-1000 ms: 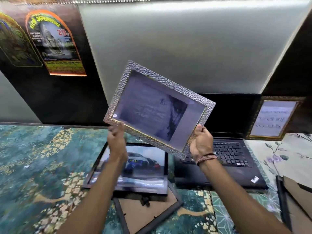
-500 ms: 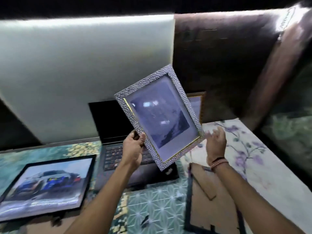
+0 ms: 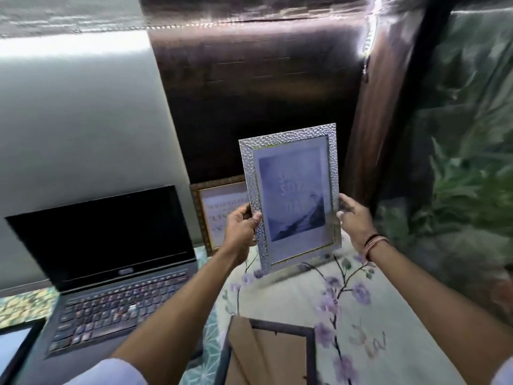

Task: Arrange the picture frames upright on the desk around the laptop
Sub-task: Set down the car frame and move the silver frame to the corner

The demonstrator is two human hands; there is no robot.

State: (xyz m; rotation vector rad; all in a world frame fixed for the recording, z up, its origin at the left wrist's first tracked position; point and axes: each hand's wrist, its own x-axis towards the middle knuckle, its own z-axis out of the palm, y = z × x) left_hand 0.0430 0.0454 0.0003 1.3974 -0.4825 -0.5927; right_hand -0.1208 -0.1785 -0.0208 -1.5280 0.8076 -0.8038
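A silver hammered picture frame (image 3: 291,195) stands upright in portrait position, its lower edge at the floral desk surface right of the open black laptop (image 3: 111,262). My left hand (image 3: 241,226) grips its left edge. My right hand (image 3: 354,220) touches its right edge with fingers spread. Behind it a gold-framed text picture (image 3: 219,212) stands upright against the dark wall. A dark frame (image 3: 266,354) lies face down near me, its brown backing showing. The corner of a black frame (image 3: 14,345) shows at the lower left.
The desk carries a floral mat (image 3: 347,301) on the right and a teal patterned one (image 3: 25,301) on the left. A dark wooden wall (image 3: 263,93) and a pillar (image 3: 374,120) close the back. A leafy patterned panel (image 3: 458,162) bounds the right side.
The view has swung right. The silver frame turned from tilted to upright and came down to the desk right of the laptop. My right hand went from loose beside it to touching its edge.
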